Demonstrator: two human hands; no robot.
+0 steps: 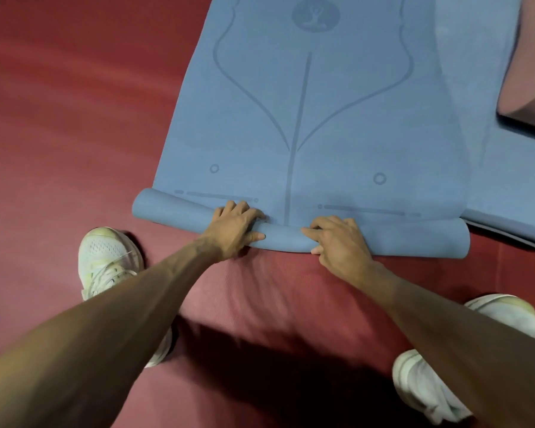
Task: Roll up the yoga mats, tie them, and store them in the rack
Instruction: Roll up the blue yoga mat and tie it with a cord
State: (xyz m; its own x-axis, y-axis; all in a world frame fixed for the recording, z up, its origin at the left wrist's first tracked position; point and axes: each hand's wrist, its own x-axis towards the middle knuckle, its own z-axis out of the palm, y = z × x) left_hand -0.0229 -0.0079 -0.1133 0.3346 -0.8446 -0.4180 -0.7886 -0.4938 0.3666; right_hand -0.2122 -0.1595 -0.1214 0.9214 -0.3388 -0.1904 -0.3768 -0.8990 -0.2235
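A blue yoga mat lay flat on the red floor, running from near the person's feet to the far edge of the view. Its near end was curled up into a small roll that went across from left to right. Most of the mat was not rolled up. The 2 hands sat close together near the middle of the roll, not touching each other. The left hand gripped the roll, with its fingers bent over the top and its thumb lying along the near side. The right hand gripped the roll too, just to the right, with its fingers bent over the top and its thumb at the near bottom edge. Both arms were bare and reached in from the near side. Darker blue lines were drawn on the mat: 1 long line up the middle, curvy lines on each side, 2 little rings, and a round picture at the far end. On the right lay the other blue mat, flat and touching the right edge of the mat being rolled. A pink mat lay on top of it at the far right. A white left shoe stood on the floor near the left end of the roll. A white right shoe stood near and to the right, partly hidden by the right arm.
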